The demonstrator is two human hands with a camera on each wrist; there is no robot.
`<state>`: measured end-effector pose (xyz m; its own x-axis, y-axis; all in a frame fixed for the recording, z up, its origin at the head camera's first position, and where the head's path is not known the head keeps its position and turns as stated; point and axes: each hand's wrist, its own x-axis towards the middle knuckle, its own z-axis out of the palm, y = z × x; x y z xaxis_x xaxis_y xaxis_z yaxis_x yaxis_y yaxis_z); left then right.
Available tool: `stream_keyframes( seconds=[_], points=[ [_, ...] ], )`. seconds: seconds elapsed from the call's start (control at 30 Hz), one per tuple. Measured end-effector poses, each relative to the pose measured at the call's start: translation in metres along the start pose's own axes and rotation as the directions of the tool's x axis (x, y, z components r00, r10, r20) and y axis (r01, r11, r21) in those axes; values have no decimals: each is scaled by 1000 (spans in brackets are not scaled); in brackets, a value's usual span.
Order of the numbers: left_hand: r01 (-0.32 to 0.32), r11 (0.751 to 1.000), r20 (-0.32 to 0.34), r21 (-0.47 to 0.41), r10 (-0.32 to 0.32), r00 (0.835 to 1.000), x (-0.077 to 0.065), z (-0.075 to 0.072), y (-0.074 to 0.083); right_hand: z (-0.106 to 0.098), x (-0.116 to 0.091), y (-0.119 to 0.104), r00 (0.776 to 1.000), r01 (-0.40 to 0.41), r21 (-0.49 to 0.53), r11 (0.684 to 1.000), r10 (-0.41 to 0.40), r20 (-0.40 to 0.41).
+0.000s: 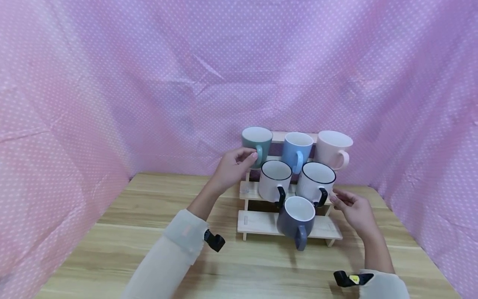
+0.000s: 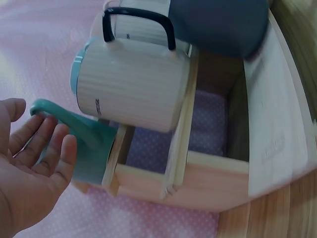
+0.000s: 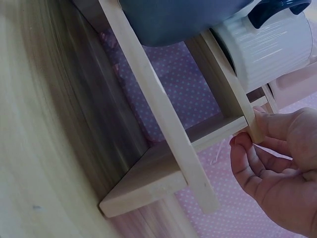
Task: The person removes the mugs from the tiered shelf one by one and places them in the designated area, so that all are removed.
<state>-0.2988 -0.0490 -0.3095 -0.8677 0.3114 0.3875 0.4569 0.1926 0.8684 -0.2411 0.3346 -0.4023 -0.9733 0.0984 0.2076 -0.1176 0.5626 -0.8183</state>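
A three-tier wooden rack holds several mugs. My left hand is at the handle of the teal mug at the top left. In the left wrist view its fingers are loosely bent beside that handle, with the thumb apart from them. My right hand pinches the right end of the middle shelf between thumb and fingers. Close by stands a white mug with a black rim and handle; a matching white mug is left of it.
The light blue mug and the pale pink mug share the top tier. A dark grey mug sits on the lowest tier, handle forward. The rack stands on a wooden table before a pink dotted cloth.
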Motion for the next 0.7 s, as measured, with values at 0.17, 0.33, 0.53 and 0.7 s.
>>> stream_keyframes(
  seconds=[0.17,0.33,0.53,0.7],
  points=[
    [102,991,17,-84,-101,995,3,3,4,0,0,-1,1000,-6,3,1000,6,1],
    [148,980,9,-131,-148,989,6,6,7,0,0,-1,1000,-4,10,1000,4,0],
    [169,969,-11,-182,-174,985,9,11,10,1,-2,-2,1000,2,36,999,-2,-3],
    [193,958,-16,-211,-201,980,11,15,11,1,-1,-3,1000,11,45,999,-10,-7]
  ],
)
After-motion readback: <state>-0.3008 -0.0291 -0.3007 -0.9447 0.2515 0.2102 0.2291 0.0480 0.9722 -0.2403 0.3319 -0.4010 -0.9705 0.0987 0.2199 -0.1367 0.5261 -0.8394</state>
